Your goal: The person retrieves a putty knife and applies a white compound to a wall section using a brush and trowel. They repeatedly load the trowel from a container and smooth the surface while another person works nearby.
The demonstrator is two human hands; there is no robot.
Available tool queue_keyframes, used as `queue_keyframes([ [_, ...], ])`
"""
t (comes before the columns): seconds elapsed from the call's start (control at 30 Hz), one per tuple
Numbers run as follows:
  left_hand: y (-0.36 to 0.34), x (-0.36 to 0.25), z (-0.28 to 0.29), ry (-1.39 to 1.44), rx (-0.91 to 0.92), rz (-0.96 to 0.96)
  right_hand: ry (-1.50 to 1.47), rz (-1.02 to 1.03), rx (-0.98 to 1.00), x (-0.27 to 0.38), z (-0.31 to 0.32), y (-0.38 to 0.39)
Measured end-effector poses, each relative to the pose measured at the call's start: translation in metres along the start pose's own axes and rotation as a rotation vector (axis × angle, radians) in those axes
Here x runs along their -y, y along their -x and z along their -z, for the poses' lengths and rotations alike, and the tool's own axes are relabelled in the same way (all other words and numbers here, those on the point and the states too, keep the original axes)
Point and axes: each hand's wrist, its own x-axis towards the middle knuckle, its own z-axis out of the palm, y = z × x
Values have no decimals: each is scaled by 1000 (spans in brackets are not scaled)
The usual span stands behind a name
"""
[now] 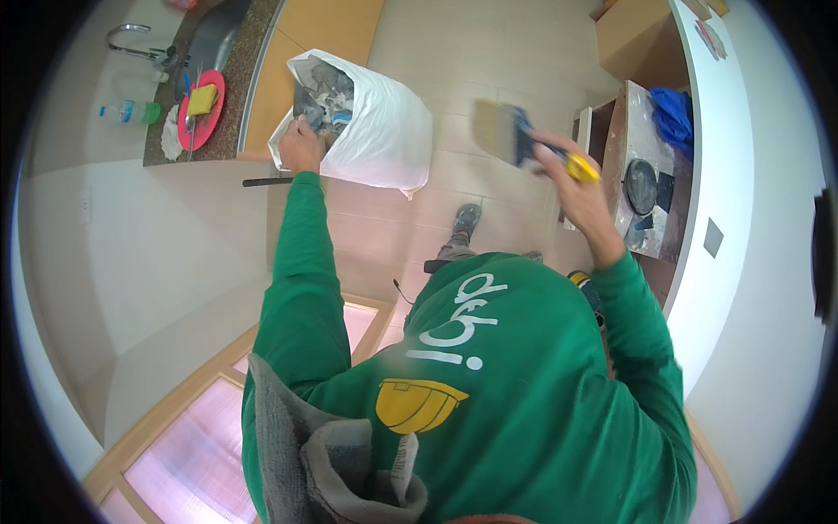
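Across the bottom of the frame, a green long-sleeved top (515, 410) with a white and yellow print fills the view, and a grey cloth (301, 445) hangs at its lower-left edge beside a pale pink-tinted glass panel in a wooden frame (188, 454). Just above centre, one grey shoe (467, 218) stands on the beige tiled floor (489, 61).

Up the left of centre, a green sleeve runs to the left hand (301, 147), whose fingers are closed over the rim of a white plastic bag (384, 131). That bag stands open on the floor in the upper middle of the picture, against a wooden cabinet front, and holds grey and blue scraps (325, 92).

At upper right, the right hand (572, 179) is raised, its fingers wrapped tightly around the yellow handle of a wide paintbrush (515, 135); the brush's pale bristles point toward the bag, blurred, and hang well clear of it.

Along the right edge, a plastic-covered surface (633, 113) carries a round dark lid (642, 185) and a crumpled blue cloth (672, 113), beside a white wall.

In the far upper left, a dark speckled counter (249, 52) bears a red plate (202, 113) with a yellow sponge (202, 99) on it, a clear bottle with a green cap (131, 112) lying on its side, and a metal tap (131, 39) over a sink.
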Motion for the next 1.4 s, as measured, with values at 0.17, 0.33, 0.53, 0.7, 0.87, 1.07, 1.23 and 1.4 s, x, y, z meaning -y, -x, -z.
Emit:
queue_keyframes([
  [0.17,2,8,-7,130,-97,47,-488,152,82,43,-140,-100],
  [0.33,10,-11,11,112,-184,-131,-493,-140,232,-12,-276,-156],
  [0.53,-4,25,13,152,-182,60,-690,-74,38,-20,-309,-151],
  [0.7,-7,35,8,-76,-233,-412,-77,-38,-140,-50,-313,-158],
  [0.87,58,-42,40,215,-115,-53,-314,-23,-48,-59,-99,-107],
  [1.07,159,-132,24,487,230,-36,-383,-83,-707,-107,161,54],
  [1.23,212,-241,-23,741,657,-240,-545,10,-1206,-157,323,181],
  [1.4,288,-379,-27,774,890,-453,-347,-389,-1258,-234,425,316],
])
